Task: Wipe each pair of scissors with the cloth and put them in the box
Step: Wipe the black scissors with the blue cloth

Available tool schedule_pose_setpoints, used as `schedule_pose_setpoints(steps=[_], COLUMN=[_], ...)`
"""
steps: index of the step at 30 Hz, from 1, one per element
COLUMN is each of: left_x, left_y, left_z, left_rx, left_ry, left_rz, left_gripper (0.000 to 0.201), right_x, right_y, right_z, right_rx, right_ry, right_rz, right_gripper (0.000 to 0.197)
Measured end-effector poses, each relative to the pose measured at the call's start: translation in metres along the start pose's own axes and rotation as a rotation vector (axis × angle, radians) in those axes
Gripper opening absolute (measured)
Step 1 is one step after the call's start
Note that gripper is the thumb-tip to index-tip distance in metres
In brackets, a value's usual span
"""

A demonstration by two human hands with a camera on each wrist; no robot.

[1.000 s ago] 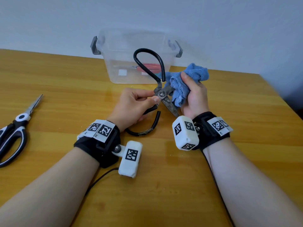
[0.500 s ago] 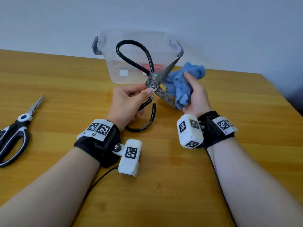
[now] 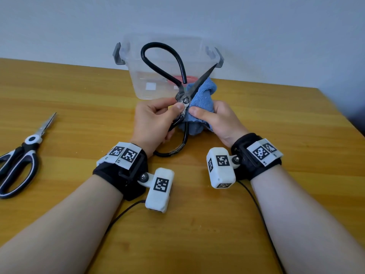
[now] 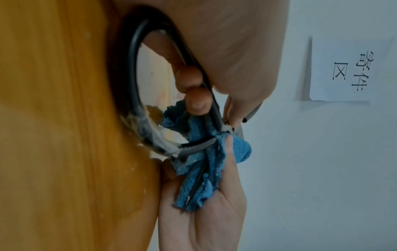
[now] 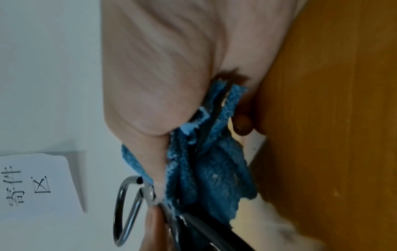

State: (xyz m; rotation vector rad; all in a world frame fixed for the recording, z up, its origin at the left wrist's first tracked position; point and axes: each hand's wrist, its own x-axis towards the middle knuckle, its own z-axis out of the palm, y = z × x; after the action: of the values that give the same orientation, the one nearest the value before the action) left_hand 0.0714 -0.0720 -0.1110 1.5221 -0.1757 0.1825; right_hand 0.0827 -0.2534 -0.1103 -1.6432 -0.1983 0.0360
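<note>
Pale, matt wall (image 3: 276,26) is seen behind a counter (image 3: 197,234) of honey-coloured wood with a straight lengthwise grain and a faint sheen. On the wall, in both wrist views, a white sheet of paper (image 4: 343,71) with handwritten characters is fixed. At the counter's far edge a box (image 3: 142,76) of clear, smooth plastic is set, rectangular with rounded corners and grey hinged clasps at both ends; something red is seen dimly through its front wall. Well to the left, apart from both hands, a second pair of scissors (image 3: 17,161) is laid flat, with moulded black-and-white loop handles and short bright blades.

Between the box and the wrists, an old pair of iron scissors (image 3: 184,98) is held up off the counter, opened into an X: thin black wire-like bow handles, one looped up in front of the box, the other hanging down to the counter, and dull, tarnished tapering blades. The left hand (image 3: 154,123) is closed about them, thumb and forefinger pinching just at the pivot rivet, the other fingers curled round the lower bow. The right hand (image 3: 219,119) is wrapped round a blue cloth (image 3: 203,95) of nubbly, frayed terry, bunched and folded over the lower blade, thumb pressing it just beside the pivot; the upper blade projects bare, lying against the cloth. In the wrist views the dark blade edge is shown sandwiched in the cloth's folds.
</note>
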Motion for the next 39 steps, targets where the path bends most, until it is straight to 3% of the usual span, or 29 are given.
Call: schedule_pose_setpoints(steps=[3, 8, 14, 19, 23, 25, 27, 28, 30, 33, 39], left_x=[0.001, 0.003, 0.004, 0.004, 0.004, 0.002, 0.0, 0.0, -0.001, -0.002, 0.0], left_y=[0.002, 0.005, 0.005, 0.005, 0.006, 0.006, 0.006, 0.005, 0.004, 0.004, 0.003], left_z=[0.0, -0.002, -0.004, -0.006, -0.007, -0.005, -0.003, -0.003, -0.003, -0.003, -0.004], left_rx=[-0.061, -0.093, -0.131, -0.112, -0.098, -0.074, -0.029, -0.004, 0.032, 0.057, 0.048], left_ry=[0.067, 0.162, 0.247, 0.246, 0.173, 0.063, -0.041, -0.073, -0.107, -0.116, -0.053], left_rz=[-0.018, -0.003, 0.014, 0.012, 0.005, 0.006, 0.002, 0.0, 0.0, 0.019, 0.03], left_gripper=[0.013, 0.009, 0.018, 0.017, 0.009, 0.01, 0.009, 0.009, 0.011, 0.011, 0.01], right_x=[0.001, 0.003, 0.005, 0.01, 0.01, 0.011, 0.008, 0.005, 0.0, -0.004, -0.006], right_y=[0.004, 0.008, 0.01, 0.009, 0.005, 0.003, -0.001, -0.003, -0.007, -0.005, -0.006], right_z=[-0.002, -0.008, -0.012, -0.019, -0.029, -0.028, -0.022, -0.018, -0.011, -0.005, 0.001], right_rx=[-0.03, 0.029, 0.176, 0.296, 0.465, 0.53, 0.59, 0.582, 0.47, 0.264, 0.072], right_ry=[0.023, 0.078, 0.159, 0.401, 0.554, 0.477, 0.296, 0.194, 0.049, -0.017, -0.076], right_rz=[-0.012, -0.004, 0.022, 0.092, 0.031, -0.003, 0.012, 0.04, 0.074, 0.055, 0.03], right_gripper=[0.026, 0.034, 0.009, 0.015, 0.018, 0.039, 0.063, 0.065, 0.053, 0.033, 0.03])
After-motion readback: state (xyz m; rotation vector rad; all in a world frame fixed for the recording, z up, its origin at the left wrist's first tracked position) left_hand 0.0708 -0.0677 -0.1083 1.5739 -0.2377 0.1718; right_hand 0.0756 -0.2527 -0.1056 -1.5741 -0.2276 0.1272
